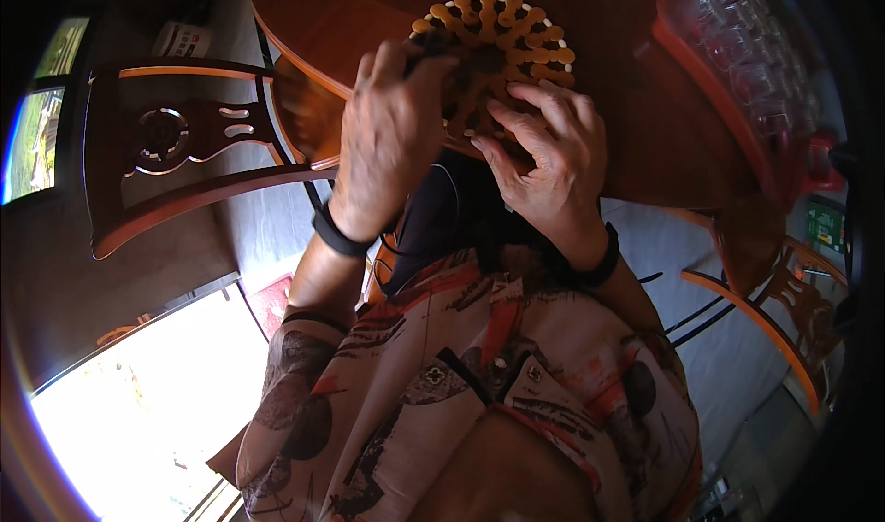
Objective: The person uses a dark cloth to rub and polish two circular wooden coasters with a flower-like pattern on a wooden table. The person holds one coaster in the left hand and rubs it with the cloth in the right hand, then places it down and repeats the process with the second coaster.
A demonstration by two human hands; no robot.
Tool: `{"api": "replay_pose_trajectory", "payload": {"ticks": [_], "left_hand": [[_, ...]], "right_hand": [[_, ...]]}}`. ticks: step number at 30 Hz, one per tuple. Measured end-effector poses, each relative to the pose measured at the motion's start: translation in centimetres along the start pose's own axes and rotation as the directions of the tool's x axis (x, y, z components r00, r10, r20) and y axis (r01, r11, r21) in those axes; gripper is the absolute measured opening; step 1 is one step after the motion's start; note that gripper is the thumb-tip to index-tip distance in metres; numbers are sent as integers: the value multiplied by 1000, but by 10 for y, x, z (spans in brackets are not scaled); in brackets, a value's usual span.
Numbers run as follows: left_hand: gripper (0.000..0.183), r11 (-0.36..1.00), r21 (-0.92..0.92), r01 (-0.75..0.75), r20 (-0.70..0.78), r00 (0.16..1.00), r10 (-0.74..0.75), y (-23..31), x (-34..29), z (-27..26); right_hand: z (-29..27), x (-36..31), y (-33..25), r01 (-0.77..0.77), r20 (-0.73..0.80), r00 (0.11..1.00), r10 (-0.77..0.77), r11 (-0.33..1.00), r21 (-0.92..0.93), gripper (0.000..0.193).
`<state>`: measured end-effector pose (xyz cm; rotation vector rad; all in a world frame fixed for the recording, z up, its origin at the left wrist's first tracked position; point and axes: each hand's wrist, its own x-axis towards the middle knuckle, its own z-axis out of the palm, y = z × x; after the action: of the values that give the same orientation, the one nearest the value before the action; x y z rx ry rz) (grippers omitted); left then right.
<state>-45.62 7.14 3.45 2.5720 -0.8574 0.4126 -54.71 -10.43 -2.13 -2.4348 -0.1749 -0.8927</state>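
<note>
Chair (205,140) and glasses (754,52) flank the round mat (522,55), left hand (392,112) hiding some.

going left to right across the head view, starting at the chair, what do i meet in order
Chair → left hand → right hand → red tray of glasses → green box.

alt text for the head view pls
A person's right hand touches a round yellow-brown openwork mat at a brown table's edge; the blurred left hand is at its left side, beside something dark and indistinct.
</note>
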Motion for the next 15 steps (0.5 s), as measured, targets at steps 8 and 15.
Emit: {"api": "replay_pose_trajectory", "payload": {"ticks": [8,15], "left_hand": [[32,962,-261,75,18,997,-73,22,-50,-13],[29,996,-60,-63,42,997,66,-11,-18,-18]], "right_hand": [[-2,-5,0,17,20,1000,-17,1000,-20,48],[-2,-2,6,66,-104,993,-61,997,41,39]]}}
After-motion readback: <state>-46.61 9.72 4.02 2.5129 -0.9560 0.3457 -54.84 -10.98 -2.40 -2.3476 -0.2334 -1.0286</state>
